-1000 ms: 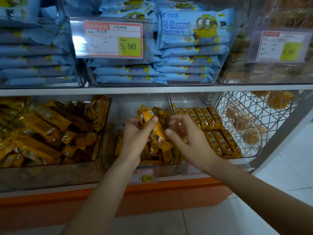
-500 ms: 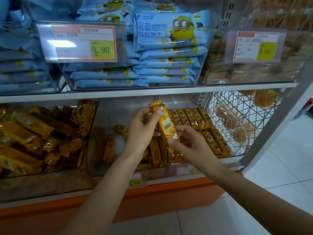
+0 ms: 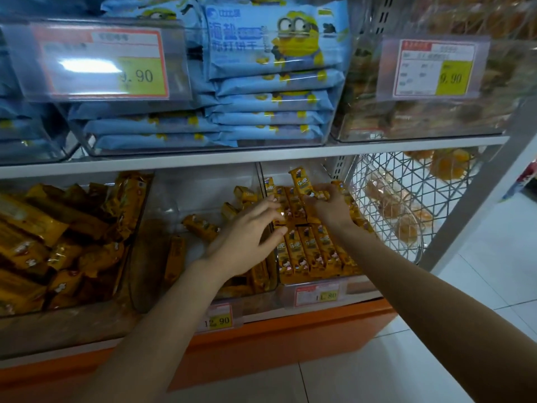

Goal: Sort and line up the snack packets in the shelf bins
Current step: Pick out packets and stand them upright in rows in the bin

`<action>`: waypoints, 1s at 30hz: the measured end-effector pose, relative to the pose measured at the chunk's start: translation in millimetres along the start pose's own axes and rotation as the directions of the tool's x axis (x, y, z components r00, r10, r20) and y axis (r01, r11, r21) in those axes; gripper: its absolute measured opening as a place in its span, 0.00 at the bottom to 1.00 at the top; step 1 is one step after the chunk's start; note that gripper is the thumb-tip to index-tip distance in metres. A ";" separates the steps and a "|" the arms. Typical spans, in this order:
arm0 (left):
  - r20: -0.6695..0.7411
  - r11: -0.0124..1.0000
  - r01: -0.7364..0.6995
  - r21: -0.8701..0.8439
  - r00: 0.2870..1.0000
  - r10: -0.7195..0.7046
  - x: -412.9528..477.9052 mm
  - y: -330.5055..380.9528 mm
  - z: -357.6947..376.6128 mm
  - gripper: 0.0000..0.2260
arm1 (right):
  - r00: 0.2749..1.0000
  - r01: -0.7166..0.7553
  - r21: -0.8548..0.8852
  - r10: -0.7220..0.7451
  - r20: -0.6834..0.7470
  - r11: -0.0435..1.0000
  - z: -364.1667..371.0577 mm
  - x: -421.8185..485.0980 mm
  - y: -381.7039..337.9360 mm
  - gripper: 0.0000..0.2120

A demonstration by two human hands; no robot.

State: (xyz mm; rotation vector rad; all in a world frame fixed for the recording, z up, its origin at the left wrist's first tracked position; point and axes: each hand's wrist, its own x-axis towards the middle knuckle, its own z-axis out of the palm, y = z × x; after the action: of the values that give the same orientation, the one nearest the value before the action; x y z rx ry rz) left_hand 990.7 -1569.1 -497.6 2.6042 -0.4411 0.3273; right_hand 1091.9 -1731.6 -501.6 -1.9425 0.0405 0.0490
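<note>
On the lower shelf two clear bins hold small yellow snack packets. The right bin (image 3: 315,282) has packets lined up in neat rows (image 3: 308,251). The middle bin (image 3: 186,199) holds loose packets (image 3: 200,225) lying at odd angles. My right hand (image 3: 334,206) reaches deep into the right bin and pinches one yellow packet (image 3: 302,183), which stands tilted above the back row. My left hand (image 3: 247,237) hovers over the divider between the two bins with fingers spread and holds nothing.
A large bin of bigger yellow packets (image 3: 58,239) fills the lower left. A white wire basket (image 3: 406,205) with wrapped buns stands right of the bins. Blue cartoon biscuit packs (image 3: 270,82) are stacked on the upper shelf. Price tags (image 3: 218,318) hang on the shelf front.
Both hands held the packet in front of the bins; now my left hand has let go and opened. My right hand has carried it back into the right bin.
</note>
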 end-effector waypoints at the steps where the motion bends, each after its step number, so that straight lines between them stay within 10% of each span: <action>1: -0.001 1.000 -0.005 0.003 1.000 0.005 -1.9 -1.9 0.6 0.16 | 1.000 -0.002 -0.006 0.002 -0.009 1.000 6.9 5.9 -1.2 0.18; 11: -0.023 0.999 -0.054 -0.002 0.998 0.054 -13.5 -3.9 3.6 0.19 | 0.985 0.116 -0.351 -0.062 0.161 0.929 29.2 25.5 3.2 0.20; 30: 0.078 0.983 -0.063 0.174 0.996 0.049 -21.0 7.9 -15.5 0.22 | 0.921 0.360 -0.491 -0.220 0.321 0.793 19.2 17.6 7.2 0.20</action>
State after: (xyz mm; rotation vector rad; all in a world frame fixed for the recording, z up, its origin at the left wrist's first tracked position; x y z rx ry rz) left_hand 966.2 -1562.8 -487.5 2.7877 -0.5338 0.3021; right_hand 1108.8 -1716.4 -516.2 -2.4763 -0.4972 0.1068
